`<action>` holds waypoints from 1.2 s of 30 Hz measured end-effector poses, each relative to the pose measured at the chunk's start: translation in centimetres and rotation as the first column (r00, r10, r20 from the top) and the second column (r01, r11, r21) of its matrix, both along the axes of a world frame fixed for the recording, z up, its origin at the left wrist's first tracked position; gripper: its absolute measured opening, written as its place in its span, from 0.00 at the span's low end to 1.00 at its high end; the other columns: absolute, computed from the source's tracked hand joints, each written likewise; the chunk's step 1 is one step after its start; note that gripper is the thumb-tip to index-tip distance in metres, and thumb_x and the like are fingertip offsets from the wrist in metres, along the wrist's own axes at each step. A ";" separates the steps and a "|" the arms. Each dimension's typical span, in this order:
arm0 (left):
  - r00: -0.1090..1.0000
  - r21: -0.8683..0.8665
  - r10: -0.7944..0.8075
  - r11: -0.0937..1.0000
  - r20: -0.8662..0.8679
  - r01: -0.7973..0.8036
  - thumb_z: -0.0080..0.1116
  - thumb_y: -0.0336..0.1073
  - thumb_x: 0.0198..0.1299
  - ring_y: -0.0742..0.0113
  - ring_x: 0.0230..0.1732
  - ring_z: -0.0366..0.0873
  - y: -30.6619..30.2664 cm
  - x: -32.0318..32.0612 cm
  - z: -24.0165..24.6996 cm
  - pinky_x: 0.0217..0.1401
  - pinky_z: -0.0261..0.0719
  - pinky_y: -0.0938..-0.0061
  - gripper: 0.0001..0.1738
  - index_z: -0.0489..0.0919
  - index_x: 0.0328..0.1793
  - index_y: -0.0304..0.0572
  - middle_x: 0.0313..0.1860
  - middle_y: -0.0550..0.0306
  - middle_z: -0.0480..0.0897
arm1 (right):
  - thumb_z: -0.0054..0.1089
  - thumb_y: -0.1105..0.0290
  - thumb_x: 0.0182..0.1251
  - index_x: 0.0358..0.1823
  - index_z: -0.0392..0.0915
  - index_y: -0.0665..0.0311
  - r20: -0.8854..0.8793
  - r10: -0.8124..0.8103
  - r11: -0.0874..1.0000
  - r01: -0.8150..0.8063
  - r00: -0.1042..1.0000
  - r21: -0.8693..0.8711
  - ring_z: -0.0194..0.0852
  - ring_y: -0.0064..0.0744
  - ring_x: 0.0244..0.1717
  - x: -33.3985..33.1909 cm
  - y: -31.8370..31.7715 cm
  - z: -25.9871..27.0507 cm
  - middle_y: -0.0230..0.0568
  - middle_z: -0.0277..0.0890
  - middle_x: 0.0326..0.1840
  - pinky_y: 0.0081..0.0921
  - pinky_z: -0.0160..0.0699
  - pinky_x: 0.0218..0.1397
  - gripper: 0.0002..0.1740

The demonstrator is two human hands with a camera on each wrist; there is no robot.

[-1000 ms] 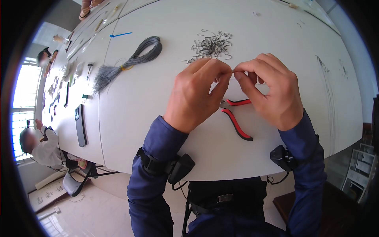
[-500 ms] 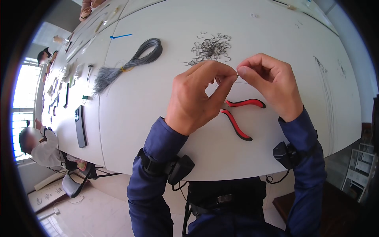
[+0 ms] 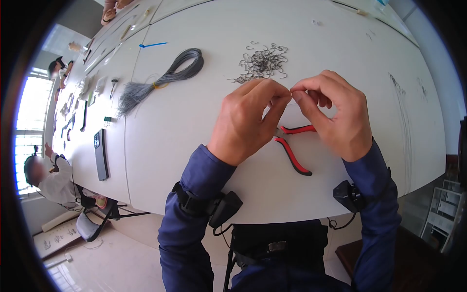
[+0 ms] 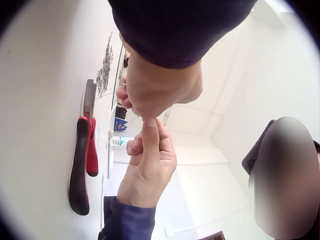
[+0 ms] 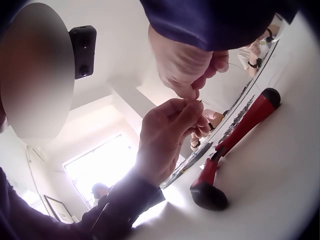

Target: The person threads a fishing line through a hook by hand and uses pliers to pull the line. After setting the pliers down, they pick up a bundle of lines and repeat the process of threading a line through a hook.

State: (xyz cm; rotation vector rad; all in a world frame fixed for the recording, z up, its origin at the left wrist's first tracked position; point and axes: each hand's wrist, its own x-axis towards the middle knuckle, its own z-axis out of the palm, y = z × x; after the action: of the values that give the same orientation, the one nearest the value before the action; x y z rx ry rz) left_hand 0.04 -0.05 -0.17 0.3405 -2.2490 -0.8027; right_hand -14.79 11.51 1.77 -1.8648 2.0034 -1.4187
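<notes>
In the head view my left hand [image 3: 248,119] pinches a tiny dark fish hook between thumb and index finger, mostly hidden by the fingertips. Its thin end [image 5: 201,102] pokes out in the right wrist view. My right hand [image 3: 338,114] brings thumb and index fingertips together right at the left ones, pinching a thin line [image 5: 235,65] that trails off in the right wrist view. Below both hands, pliers with red and black handles [image 3: 293,156] lie on the white table, their metal jaws partly behind my left hand. Beyond the hands is a loose pile of hooks [image 3: 265,61].
To the left lies a grey bundle of strands [image 3: 180,70] with a yellow tie. A blue cable tie [image 3: 153,45], a dark phone [image 3: 100,155] and a small binder clip [image 3: 107,118] lie farther left. Another person [image 3: 56,182] sits at the table's left side.
My right hand drew slightly away from the left fingertips half a second ago and now has come back against them. The left hand keeps its pinch; the pliers stay put.
</notes>
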 end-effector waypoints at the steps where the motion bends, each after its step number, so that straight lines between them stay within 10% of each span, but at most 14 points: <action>1: 1.000 -0.001 -0.011 1.000 0.007 0.011 0.68 0.24 0.59 0.63 0.31 0.82 0.0 0.0 -0.1 0.36 0.80 0.72 0.05 0.83 0.39 0.37 0.31 0.55 0.85 | 0.68 0.76 0.64 0.37 0.83 0.65 0.059 0.001 1.000 -0.002 0.998 0.016 0.70 0.25 0.27 -0.2 0.0 -0.2 0.34 0.78 0.28 0.22 0.71 0.31 0.03; 11: 0.998 0.121 -0.006 0.993 -0.056 0.013 0.68 0.25 0.59 0.61 0.31 0.82 0.1 0.1 0.0 0.34 0.80 0.72 0.05 0.81 0.40 0.38 0.30 0.54 0.84 | 0.67 0.70 0.68 0.39 0.84 0.67 0.516 -0.042 0.980 -0.064 0.855 0.186 0.62 0.12 0.24 -1.1 -0.3 -1.6 0.26 0.76 0.24 0.16 0.64 0.29 0.07; 17: 0.991 0.219 0.111 0.971 -0.076 -0.092 0.68 0.25 0.61 0.73 0.33 0.81 -0.1 0.2 0.1 0.40 0.79 0.78 0.04 0.84 0.40 0.33 0.33 0.55 0.87 | 0.67 0.74 0.64 0.38 0.83 0.66 0.165 0.027 0.990 -0.049 0.986 0.132 0.67 0.22 0.26 0.3 0.0 -0.4 0.31 0.76 0.27 0.21 0.70 0.31 0.04; 23: 0.998 0.087 0.051 0.995 -0.041 -0.047 0.66 0.24 0.61 0.58 0.30 0.82 -0.3 -0.1 -0.4 0.35 0.80 0.70 0.04 0.81 0.39 0.35 0.30 0.52 0.83 | 0.67 0.78 0.62 0.38 0.82 0.64 -0.130 0.035 0.999 -0.036 0.991 -0.007 0.73 0.31 0.29 0.4 0.0 0.0 0.37 0.78 0.31 0.27 0.75 0.34 0.05; 36: 0.997 -0.024 -0.075 0.997 -0.032 0.074 0.70 0.23 0.56 0.63 0.30 0.81 0.4 0.1 0.0 0.35 0.79 0.73 0.07 0.83 0.38 0.38 0.30 0.55 0.84 | 0.65 0.66 0.72 0.40 0.83 0.70 0.559 0.015 0.981 -0.120 0.829 0.152 0.68 0.11 0.27 -1.4 -0.4 -1.8 0.25 0.77 0.26 0.15 0.68 0.31 0.11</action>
State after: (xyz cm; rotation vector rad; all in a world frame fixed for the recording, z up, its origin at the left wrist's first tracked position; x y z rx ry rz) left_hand 0.16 0.31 -0.14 0.2321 -2.2496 -0.8146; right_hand -16.18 11.10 -0.02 -1.2360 1.6829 -1.4781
